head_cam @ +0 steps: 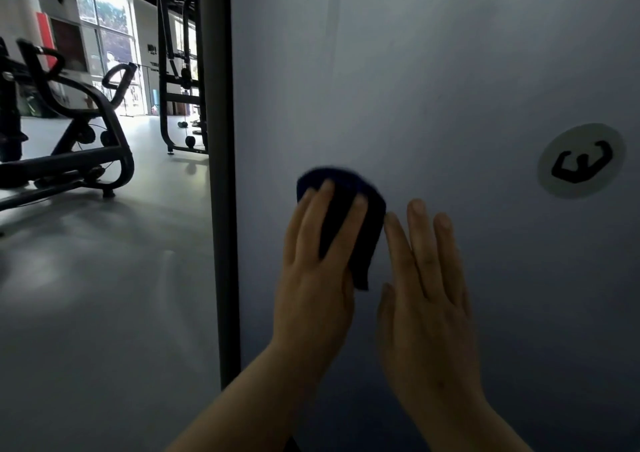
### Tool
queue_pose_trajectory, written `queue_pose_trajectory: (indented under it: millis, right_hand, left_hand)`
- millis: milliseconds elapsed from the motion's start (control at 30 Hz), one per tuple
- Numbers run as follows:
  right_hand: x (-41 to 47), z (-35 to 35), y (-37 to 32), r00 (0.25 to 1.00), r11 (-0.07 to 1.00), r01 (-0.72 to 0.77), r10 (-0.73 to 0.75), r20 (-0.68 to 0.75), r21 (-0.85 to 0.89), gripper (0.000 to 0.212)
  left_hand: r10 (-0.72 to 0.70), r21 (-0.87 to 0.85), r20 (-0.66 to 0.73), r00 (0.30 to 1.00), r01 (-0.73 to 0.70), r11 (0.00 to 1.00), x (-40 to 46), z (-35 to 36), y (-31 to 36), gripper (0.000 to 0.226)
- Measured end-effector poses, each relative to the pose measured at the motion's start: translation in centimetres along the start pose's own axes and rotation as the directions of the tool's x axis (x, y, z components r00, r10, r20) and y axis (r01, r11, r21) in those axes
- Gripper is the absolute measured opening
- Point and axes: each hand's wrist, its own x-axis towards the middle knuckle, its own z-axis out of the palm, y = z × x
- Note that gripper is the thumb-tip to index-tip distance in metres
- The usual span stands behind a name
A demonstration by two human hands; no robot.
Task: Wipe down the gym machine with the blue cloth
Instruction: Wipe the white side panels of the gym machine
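Observation:
A large pale grey panel of the gym machine [433, 87] fills the right of the head view. The dark blue cloth [349, 209] lies flat against it, low and left of centre. My left hand [318, 271] presses the cloth onto the panel with straight, spread fingers. My right hand [429, 288] rests flat on the bare panel just right of the cloth, its fingertips almost touching the cloth's edge. The cloth's lower part is hidden under my left palm.
A dark vertical frame post [221, 174] edges the panel on its left. A round logo sticker [581, 160] sits on the panel at the right. Black exercise machines [69, 132] and a cable rack [180, 70] stand on the grey floor beyond, before bright windows.

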Motion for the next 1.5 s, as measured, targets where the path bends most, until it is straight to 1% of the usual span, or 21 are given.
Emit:
queue_pose_trajectory:
  millis: [67, 200, 300, 367, 467, 533, 600, 700, 767, 900, 967, 1067, 1133, 1200, 1300, 1367, 1500]
  right_hand:
    - [0.0, -0.1, -0.2, 1.0, 1.0, -0.018, 0.018, 0.012, -0.006, 0.092]
    - [0.0, -0.3, -1.0, 0.998, 0.999, -0.047, 0.047, 0.034, 0.01, 0.089]
    - [-0.2, -0.1, -2.2, 0.994, 0.993, -0.105, 0.103, 0.043, 0.051, 0.087]
    - [-0.4, 0.2, -2.8, 0.991, 0.99, -0.122, 0.118, 0.063, 0.066, 0.082]
    - [-1.4, 1.0, -3.2, 0.991, 0.995, -0.099, 0.096, 0.096, 0.027, 0.077]
    - [-2.2, 1.6, -3.1, 0.991, 0.997, -0.082, 0.081, 0.108, 0.01, 0.08]
    - [-2.5, 1.9, -3.1, 0.991, 0.997, -0.078, 0.075, 0.107, 0.019, 0.084]
    - [-2.5, 1.9, -3.4, 0.989, 0.995, -0.095, 0.09, 0.116, 0.034, 0.088]
    - [-2.5, 2.1, -3.7, 0.987, 0.994, -0.1, 0.095, 0.127, 0.036, 0.088]
    - [-2.5, 2.5, -4.2, 0.984, 0.991, -0.122, 0.115, 0.135, 0.045, 0.093]
    - [-2.6, 2.6, -4.6, 0.985, 0.99, -0.126, 0.117, 0.131, 0.063, 0.095]
    - [-2.6, 2.8, -5.3, 0.984, 0.991, -0.109, 0.096, 0.149, 0.082, 0.091]
    - [-2.6, 2.9, -5.7, 0.985, 0.992, -0.091, 0.077, 0.153, 0.091, 0.088]
    - [-2.7, 3.1, -5.9, 0.984, 0.992, -0.09, 0.074, 0.161, 0.093, 0.089]
    - [-3.0, 3.4, -5.8, 0.982, 0.994, -0.087, 0.074, 0.171, 0.069, 0.088]
    - [-3.1, 3.6, -5.6, 0.982, 0.996, -0.079, 0.07, 0.178, 0.047, 0.089]
    - [-3.1, 3.6, -5.5, 0.976, 0.995, -0.088, 0.079, 0.205, 0.036, 0.088]
  left_hand:
    - [0.005, 0.028, 0.032, 0.999, -0.006, 1.0, -1.8, 0.0, -0.4, 0.054]
    - [-0.05, -0.045, 0.016, 0.999, 0.051, 0.998, 0.3, -0.4, -0.1, 0.049]
    - [-0.002, -0.024, -0.01, 1.0, 0.002, 1.0, 1.8, -0.4, -0.4, 0.049]
    - [0.026, -0.018, -0.003, 1.0, -0.026, 0.999, 0.3, 0.0, -1.2, 0.051]
    - [-0.059, -0.047, 0.063, 0.996, 0.062, 0.997, -3.6, 0.4, -1.3, 0.056]
    - [-0.063, -0.036, 0.078, 0.995, 0.066, 0.997, -4.2, 0.3, -1.4, 0.055]
    - [-0.059, -0.038, 0.045, 0.997, 0.061, 0.997, -2.3, -0.1, -2.1, 0.052]
    - [-0.133, -0.074, -0.012, 0.991, 0.131, 0.989, 1.0, -0.9, -3.3, 0.053]
    - [-0.142, -0.072, -0.013, 0.99, 0.141, 0.987, 0.3, -0.8, -3.4, 0.056]
    - [-0.119, -0.01, 0.056, 0.991, 0.12, 0.993, -4.3, 0.0, -3.6, 0.059]
    - [-0.111, -0.005, 0.037, 0.993, 0.111, 0.994, -3.5, -0.2, -4.6, 0.056]
    - [-0.15, -0.005, -0.02, 0.988, 0.15, 0.989, 0.0, -1.0, -6.3, 0.058]
    - [-0.186, -0.037, -0.032, 0.982, 0.185, 0.982, 0.7, -1.2, -6.6, 0.06]
    - [-0.223, -0.069, -0.025, 0.974, 0.221, 0.973, -0.9, -0.7, -6.0, 0.062]
    - [-0.211, -0.083, 0.009, 0.977, 0.211, 0.974, -4.0, -0.2, -5.1, 0.057]
    - [-0.201, -0.099, 0.015, 0.979, 0.202, 0.974, -3.2, -0.5, -6.0, 0.059]
    - [-0.311, -0.175, -0.015, 0.95, 0.303, 0.937, -0.1, -1.4, -7.4, 0.072]
